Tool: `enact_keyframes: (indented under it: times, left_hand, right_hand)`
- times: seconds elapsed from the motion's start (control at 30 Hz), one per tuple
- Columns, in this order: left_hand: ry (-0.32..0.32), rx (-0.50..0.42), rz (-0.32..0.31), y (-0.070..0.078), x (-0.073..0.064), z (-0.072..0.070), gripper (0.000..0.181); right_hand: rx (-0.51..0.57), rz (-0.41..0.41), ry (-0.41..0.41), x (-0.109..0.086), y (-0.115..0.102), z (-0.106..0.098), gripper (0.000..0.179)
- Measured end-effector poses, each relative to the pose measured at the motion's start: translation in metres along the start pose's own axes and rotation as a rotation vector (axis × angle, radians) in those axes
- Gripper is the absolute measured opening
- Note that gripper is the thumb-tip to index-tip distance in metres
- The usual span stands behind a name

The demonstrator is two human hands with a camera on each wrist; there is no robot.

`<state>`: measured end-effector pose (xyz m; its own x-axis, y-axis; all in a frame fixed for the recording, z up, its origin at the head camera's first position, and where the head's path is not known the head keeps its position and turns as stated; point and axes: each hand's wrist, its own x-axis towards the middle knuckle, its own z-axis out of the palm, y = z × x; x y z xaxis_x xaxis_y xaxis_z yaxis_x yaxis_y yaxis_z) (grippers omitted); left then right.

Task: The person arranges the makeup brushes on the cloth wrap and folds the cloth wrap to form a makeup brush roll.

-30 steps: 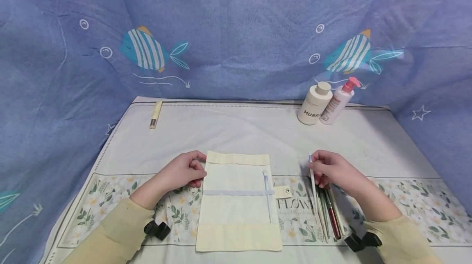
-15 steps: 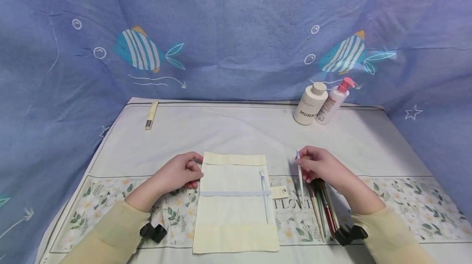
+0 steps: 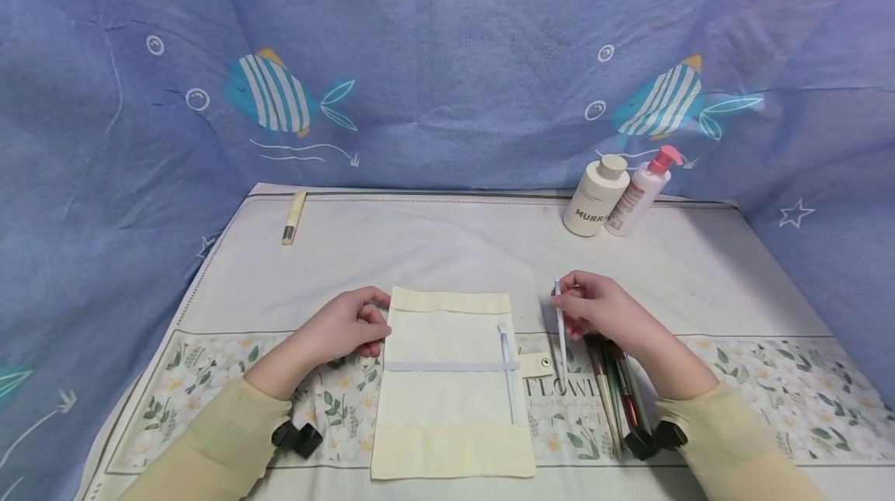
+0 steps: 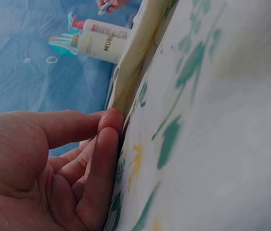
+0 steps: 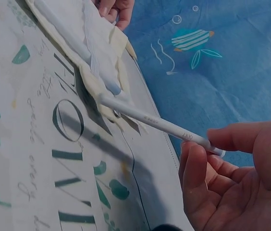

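Note:
A cream fabric brush roll (image 3: 444, 400) lies unfolded on the table, a grey elastic strap (image 3: 440, 367) running across it. One pale blue-white brush (image 3: 509, 388) is tucked under the strap at its right side. My left hand (image 3: 346, 326) pinches the roll's upper left edge between thumb and fingertips. To the right of the roll, my right hand (image 3: 594, 303) pinches a slim white brush (image 5: 159, 124) near its upper end, the printed handle slanting down toward the roll's snap tab (image 3: 537, 364). Several brushes (image 3: 618, 392) lie below that hand, partly hidden by the wrist.
Two bottles, one with a cream cap (image 3: 596, 198) and one with a pink pump (image 3: 638, 198), stand at the back right. A cream tube (image 3: 294, 217) lies at the back left. A blue fish-print curtain (image 3: 447, 66) walls the table's back and sides.
My right hand has carried the white brush leftward, away from the loose brushes and closer to the roll. The left hand keeps its place at the roll's edge.

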<state>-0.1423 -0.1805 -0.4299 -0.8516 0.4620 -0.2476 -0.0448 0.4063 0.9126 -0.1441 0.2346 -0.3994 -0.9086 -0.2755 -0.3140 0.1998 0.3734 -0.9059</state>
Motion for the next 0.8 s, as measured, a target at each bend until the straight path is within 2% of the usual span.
enact_keyframes:
  times: [0.43, 0.8]
  left_hand:
    - [0.004, 0.013, -0.008, 0.000, 0.000, 0.000, 0.043]
    - [0.001, 0.011, -0.003, 0.000, 0.000, -0.001, 0.044]
  right_hand:
    - [0.042, -0.019, -0.015, 0.012, -0.007, 0.010, 0.023]
    - [0.024, -0.033, -0.021, 0.018, -0.011, 0.020, 0.020]
